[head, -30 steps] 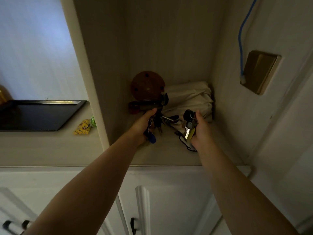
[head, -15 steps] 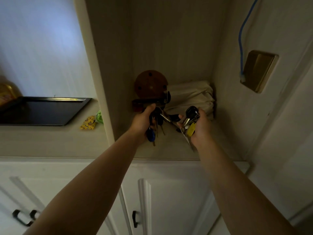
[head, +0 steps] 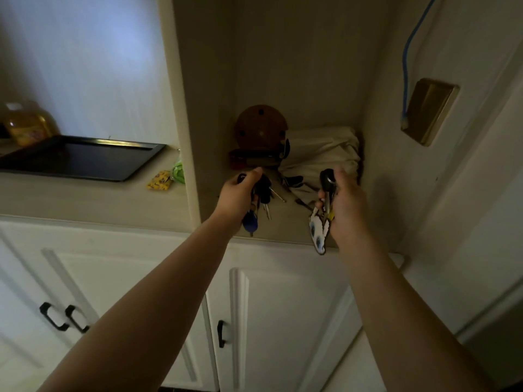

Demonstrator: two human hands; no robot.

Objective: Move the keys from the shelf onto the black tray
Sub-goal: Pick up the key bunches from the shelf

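Note:
My left hand [head: 239, 195] is closed around a bunch of dark keys [head: 263, 193] with a blue fob hanging below it, held just above the shelf floor [head: 285, 222]. My right hand [head: 343, 202] grips a second bunch of keys [head: 327, 185] with a black-headed key on top and a white flat charm dangling past the shelf's front edge. More dark keys [head: 293, 181] lie on the shelf by a cloth bundle. The black tray [head: 82, 158] sits on the counter far to the left, outside the shelf niche.
A vertical side panel [head: 181, 108] separates the niche from the counter. A round brown wooden object [head: 261, 127] and a beige cloth bundle [head: 319, 149] fill the shelf's back. A yellow packet [head: 159, 184], green item and yellow bottle [head: 27, 124] sit by the tray. White cabinet doors are below.
Both hands have lifted their key bunches off the shelf and drawn them toward the front edge. The view has shifted, showing more of the counter and the tray.

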